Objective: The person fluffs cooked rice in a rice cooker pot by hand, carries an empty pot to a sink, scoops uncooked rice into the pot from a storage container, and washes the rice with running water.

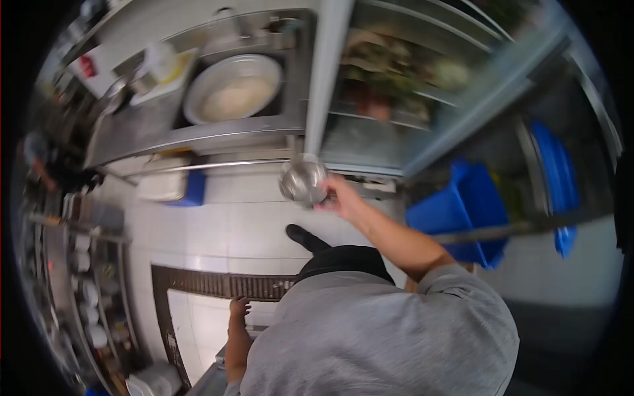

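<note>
A shiny metal bowl (303, 182) is in my right hand (338, 197), whose fingers grip its rim on the right side. The bowl is held above the tiled floor, in front of the sink counter and the glass-doored fridge. I cannot make out anything inside it because of blur. My left hand (240, 306) hangs low at my side over the floor grate, loosely curled with its fingers a little apart. Nothing shows in it.
A large pale basin (233, 90) with whitish contents sits in the sink (218, 133). The glass-fronted fridge (370, 142) holds leafy produce. Blue bins (462, 208) stand at right, a blue-and-white box (173, 188) under the counter. Shelves (99, 290) and another person (49, 162) are at left.
</note>
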A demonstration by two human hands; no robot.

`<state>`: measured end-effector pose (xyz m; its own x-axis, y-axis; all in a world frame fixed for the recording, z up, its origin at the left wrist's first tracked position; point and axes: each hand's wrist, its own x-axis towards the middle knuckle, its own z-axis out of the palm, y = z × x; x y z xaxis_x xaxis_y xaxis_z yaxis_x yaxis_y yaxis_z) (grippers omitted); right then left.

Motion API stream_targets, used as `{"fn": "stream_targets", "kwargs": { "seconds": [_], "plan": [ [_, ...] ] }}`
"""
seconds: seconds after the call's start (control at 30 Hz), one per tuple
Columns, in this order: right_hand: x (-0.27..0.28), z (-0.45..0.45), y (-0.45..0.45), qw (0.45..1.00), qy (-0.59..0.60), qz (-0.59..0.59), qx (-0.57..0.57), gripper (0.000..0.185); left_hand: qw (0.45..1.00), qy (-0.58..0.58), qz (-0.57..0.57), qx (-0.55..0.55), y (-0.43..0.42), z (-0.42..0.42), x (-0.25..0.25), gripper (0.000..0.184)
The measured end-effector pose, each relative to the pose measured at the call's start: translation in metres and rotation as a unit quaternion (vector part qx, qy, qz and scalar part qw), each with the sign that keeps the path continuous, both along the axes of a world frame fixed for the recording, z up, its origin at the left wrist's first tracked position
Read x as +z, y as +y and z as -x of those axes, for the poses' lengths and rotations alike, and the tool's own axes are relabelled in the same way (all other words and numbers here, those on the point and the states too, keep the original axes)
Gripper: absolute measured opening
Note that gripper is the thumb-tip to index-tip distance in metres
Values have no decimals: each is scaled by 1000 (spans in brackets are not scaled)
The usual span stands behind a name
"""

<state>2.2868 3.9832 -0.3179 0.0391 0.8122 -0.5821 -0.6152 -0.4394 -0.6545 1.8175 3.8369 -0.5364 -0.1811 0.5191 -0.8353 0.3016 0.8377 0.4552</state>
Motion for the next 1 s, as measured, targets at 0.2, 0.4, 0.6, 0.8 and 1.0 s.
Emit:
{"fn": "stream_targets", "kwargs": {
  "seconds": [0.2, 0.4, 0.6, 0.8, 1.0],
  "plan": [
    [-26, -193, -337, 952, -13, 165, -258, 40, 941, 22, 177, -287, -12, -37, -68, 24],
    [-9, -337, -513, 787, -126, 145, -586, 44, 947, -40, 4, -320, -21, -167, -19, 30],
    [-34, -451, -489, 808, -303, 166, -477, 59, 950, 16, 36, -309, -27, -250, -38, 32],
    [-242, -612, -402, 705, -688, 144, 91, 77, 972, 41, 13, -230, -86, -366, -64, 33],
    [-302, -599, -262, 467, -829, -58, 302, 62, 966, -9, 4, -259, -172, -466, -86, 34]
  ]
}}
